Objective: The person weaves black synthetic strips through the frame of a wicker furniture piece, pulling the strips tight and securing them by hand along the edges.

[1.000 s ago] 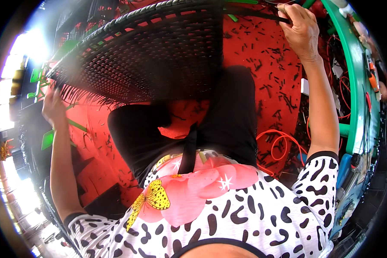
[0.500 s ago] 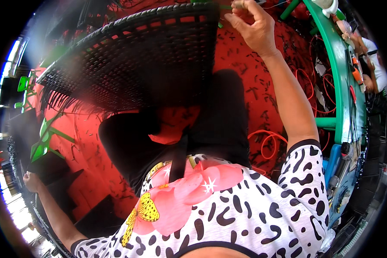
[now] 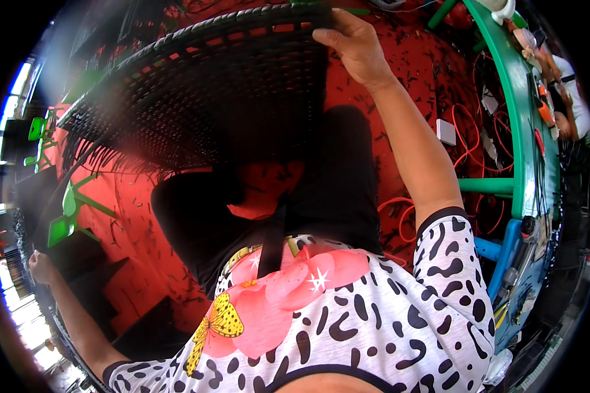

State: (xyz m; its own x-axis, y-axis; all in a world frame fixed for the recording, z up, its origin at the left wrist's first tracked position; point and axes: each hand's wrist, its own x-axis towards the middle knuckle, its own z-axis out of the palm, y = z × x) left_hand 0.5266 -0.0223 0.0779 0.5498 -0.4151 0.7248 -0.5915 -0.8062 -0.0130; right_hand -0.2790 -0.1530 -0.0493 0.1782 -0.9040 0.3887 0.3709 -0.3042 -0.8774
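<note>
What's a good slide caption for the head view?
Right hand at the corner of a black woven panel, left hand out to the side, over red floor littered with dark scraps.

Glare whitens the far left, while the woven panel point(image 3: 203, 92) looks dark, blurred.

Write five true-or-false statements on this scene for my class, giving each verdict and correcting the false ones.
1. The right hand is at the upper right corner of the black woven panel. True.
2. The left hand rests on the panel's upper rim. False: it is at the far left of the picture, apart from that rim.
3. The floor is blue. False: it is red.
4. A green table stands toward the picture's right side. True.
5. The yellow butterfly is printed on the patterned T-shirt. True.
</note>
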